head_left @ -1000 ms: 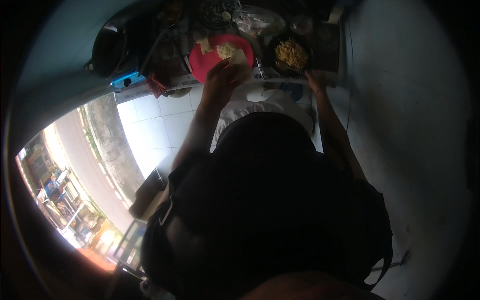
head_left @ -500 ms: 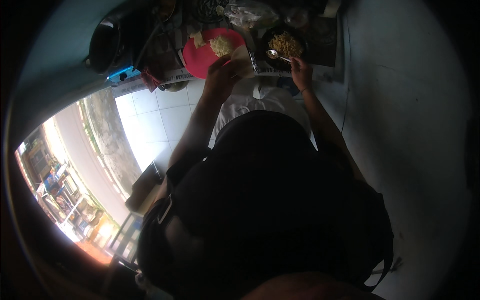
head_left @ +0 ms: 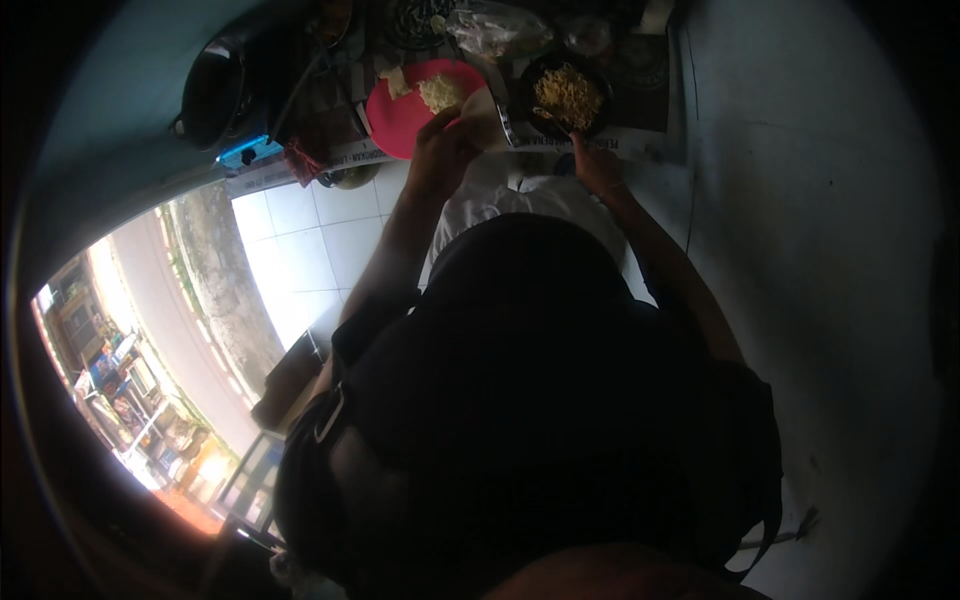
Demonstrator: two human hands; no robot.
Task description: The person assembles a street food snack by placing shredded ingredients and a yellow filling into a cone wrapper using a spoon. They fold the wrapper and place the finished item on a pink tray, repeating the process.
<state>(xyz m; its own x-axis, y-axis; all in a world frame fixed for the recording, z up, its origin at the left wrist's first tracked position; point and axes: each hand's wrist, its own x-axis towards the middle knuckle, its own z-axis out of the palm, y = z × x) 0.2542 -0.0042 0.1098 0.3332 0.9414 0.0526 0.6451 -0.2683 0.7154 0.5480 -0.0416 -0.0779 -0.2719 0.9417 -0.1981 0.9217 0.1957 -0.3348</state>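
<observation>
My left hand [head_left: 441, 152] is closed at the near right edge of a red plate [head_left: 391, 128], pinching a thin pale sheet [head_left: 484, 120], perhaps a wrapper. A small whitish shredded mound [head_left: 440, 94] sits on that plate, with a folded pale piece [head_left: 396, 81] at its far left. To the right stands a dark round bowl [head_left: 530, 88] of yellow-brown noodle-like food [head_left: 568, 92]. My right hand [head_left: 597, 164] is at the bowl's near rim, fingers closed round the handle of a spoon [head_left: 551, 119]. The spoon's tip is partly lost among the food.
Behind the plate lies a clear plastic bag [head_left: 500, 30]. A large black pot [head_left: 212, 88] stands at the far left, near a dark red cloth [head_left: 302, 160]. Printed sheeting [head_left: 640, 145] covers the table, and a pale wall [head_left: 800, 200] rises on the right.
My right hand has moved slightly left and nearer me, bringing the spoon from above the food down into it. My left hand stays at the plate with the sheet.
</observation>
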